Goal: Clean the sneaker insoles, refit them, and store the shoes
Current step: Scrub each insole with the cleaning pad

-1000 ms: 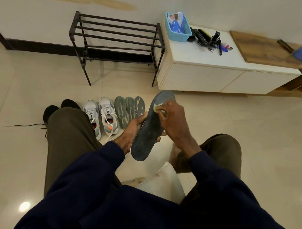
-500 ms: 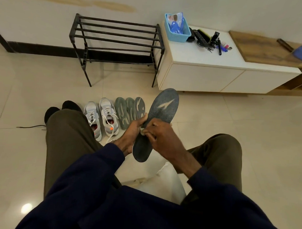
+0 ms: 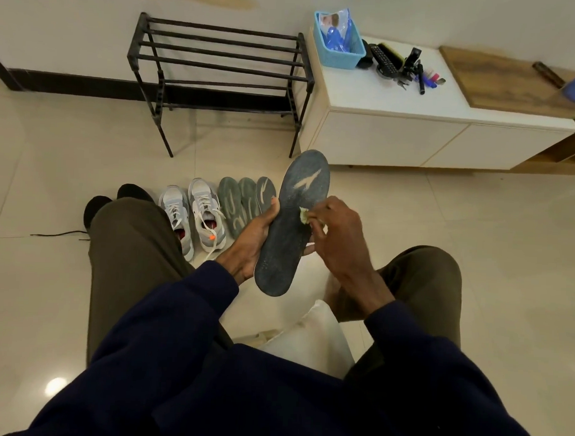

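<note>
The person sits with both hands raised between the knees. The left hand (image 3: 254, 239) grips a dark insole (image 3: 287, 231) from beneath, the thumb lying along its left edge and fingertips showing past its right edge. The insole is tilted, heel toward the person and toe pointing away, its tip overlapping the bottom edge of the white cabinet (image 3: 396, 140) in the view. The right hand (image 3: 342, 242) has its fingers curled round a small pale cloth (image 3: 304, 215), which it presses against the right edge of the insole near mid-length.

On the floor (image 3: 475, 224), just left of the held insole, three more insoles (image 3: 244, 200) lie side by side, edges touching or nearly so. Beside them stands a pair of grey sneakers (image 3: 195, 214), toes pointing away and loose laces trailing over the side. A black shoe rack (image 3: 220, 59) stands against the wall behind them, its right end close to the cabinet's side. A strip of bare tile runs between the rack's feet and the row of shoes, and a wide stretch of tile lies open to the right of the right knee. On the cabinet's surface a blue basket (image 3: 337, 46) sits at the back left corner.
</note>
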